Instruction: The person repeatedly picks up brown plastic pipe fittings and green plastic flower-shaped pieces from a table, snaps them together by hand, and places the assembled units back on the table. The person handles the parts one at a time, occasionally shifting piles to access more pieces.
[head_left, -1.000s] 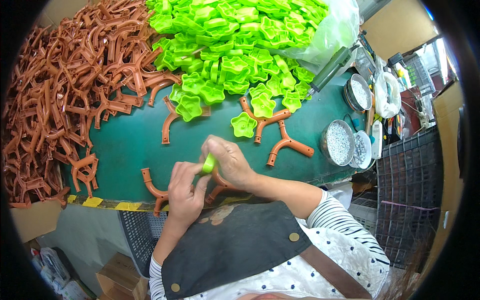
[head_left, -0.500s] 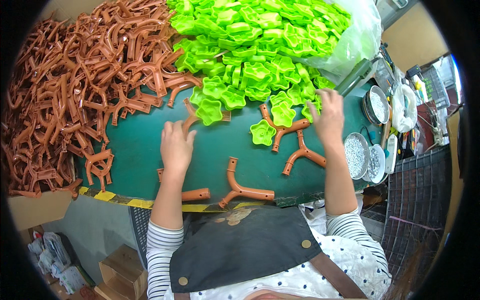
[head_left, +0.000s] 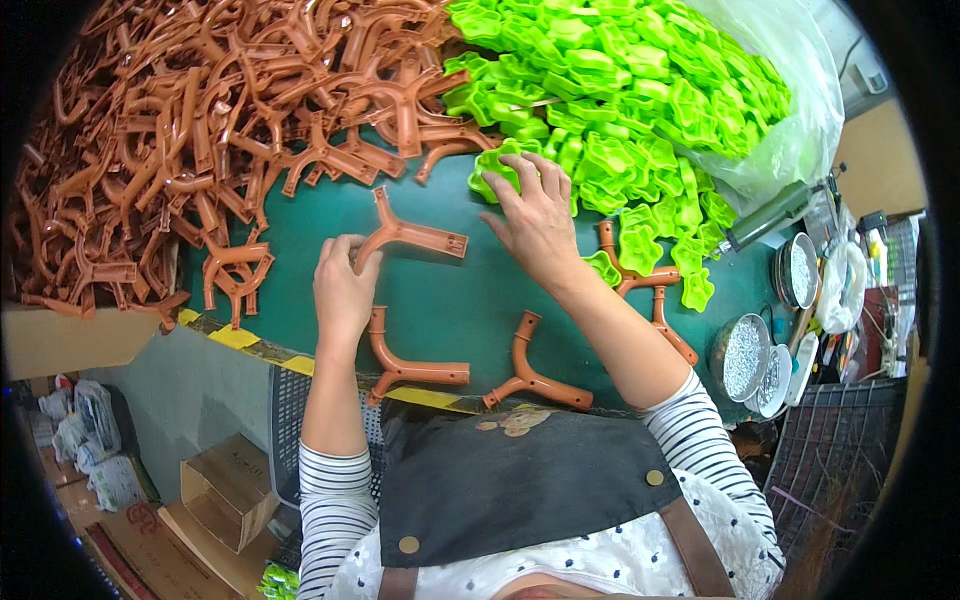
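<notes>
My left hand is closed around the near end of a glossy reddish-brown, Y-shaped plastic branch, which lies over the middle of the tabletop. My right hand is opened wide, with the fingers spread above a lime-green, star-shaped plastic cup at the front of its heap; whether the fingertips touch it, I cannot tell.

Nearer to my body, two more brown branches rest beside the edge, one at the left and one at the right. Beyond my right forearm, another pair of such branches is partly hidden, one under green cups and one behind the arm itself.

Farther away, a big tangled heap of brown branches fills the left side, and a heap of green cups fills the upper right, against a clear plastic bag. A dark green, rod-shaped tool lies at the right of this heap. After it come metal bowls of small silvery pieces.
</notes>
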